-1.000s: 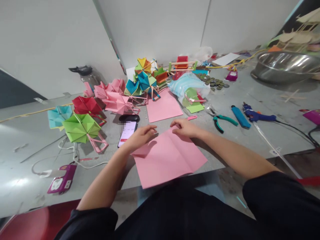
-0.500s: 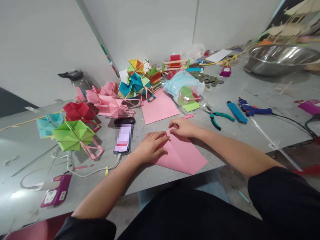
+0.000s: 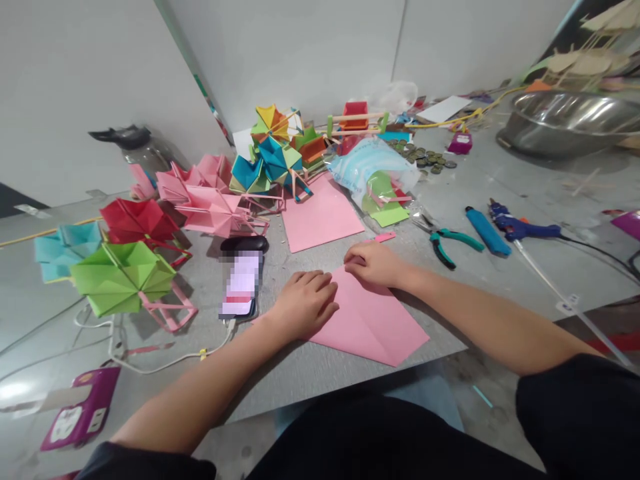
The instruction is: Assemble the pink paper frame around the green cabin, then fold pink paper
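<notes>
A folded pink paper (image 3: pixel 373 320) is laid flat on the grey table (image 3: pixel 500 280), close to its near edge. It is pressed down along its left side by the left hand (image 3: pixel 305 303), laid flat with fingers extended, while its far corner is pinched by the curled fingers of the right hand (image 3: pixel 373 263). A phone (image 3: pixel 241 290) is located just left of the left hand, and green-handled pliers (image 3: pixel 443 240) are located to the right of the right hand.

The pink paper (image 3: pixel 373 320), open a second ago, now lies folded into a triangle.
</notes>
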`<state>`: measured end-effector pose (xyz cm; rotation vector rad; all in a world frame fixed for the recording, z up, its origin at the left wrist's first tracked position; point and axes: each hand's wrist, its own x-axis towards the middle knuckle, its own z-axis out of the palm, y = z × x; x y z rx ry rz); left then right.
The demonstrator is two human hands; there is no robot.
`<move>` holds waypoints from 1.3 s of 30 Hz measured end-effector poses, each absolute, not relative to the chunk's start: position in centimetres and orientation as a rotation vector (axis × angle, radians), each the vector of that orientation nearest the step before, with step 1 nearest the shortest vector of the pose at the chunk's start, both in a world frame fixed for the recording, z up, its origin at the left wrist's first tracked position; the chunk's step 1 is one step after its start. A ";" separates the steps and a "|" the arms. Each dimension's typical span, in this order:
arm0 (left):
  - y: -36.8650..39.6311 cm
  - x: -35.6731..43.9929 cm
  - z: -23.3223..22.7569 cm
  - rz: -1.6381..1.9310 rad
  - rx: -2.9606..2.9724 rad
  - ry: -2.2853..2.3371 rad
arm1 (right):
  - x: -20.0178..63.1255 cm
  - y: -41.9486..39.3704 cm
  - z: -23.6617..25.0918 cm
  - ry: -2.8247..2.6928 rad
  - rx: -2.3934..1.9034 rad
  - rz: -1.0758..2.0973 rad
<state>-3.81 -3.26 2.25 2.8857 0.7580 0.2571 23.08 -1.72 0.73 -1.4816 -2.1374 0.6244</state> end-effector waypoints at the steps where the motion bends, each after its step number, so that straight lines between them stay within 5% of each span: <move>1: -3.3 -3.8 2.2 0.258 2.887 0.754 | 23.1 -1.8 0.7 -2.135 -1.481 0.618; 39: -4.0 -4.0 0.8 0.555 2.642 0.675 | 22.1 -2.2 1.9 -2.211 -1.653 0.557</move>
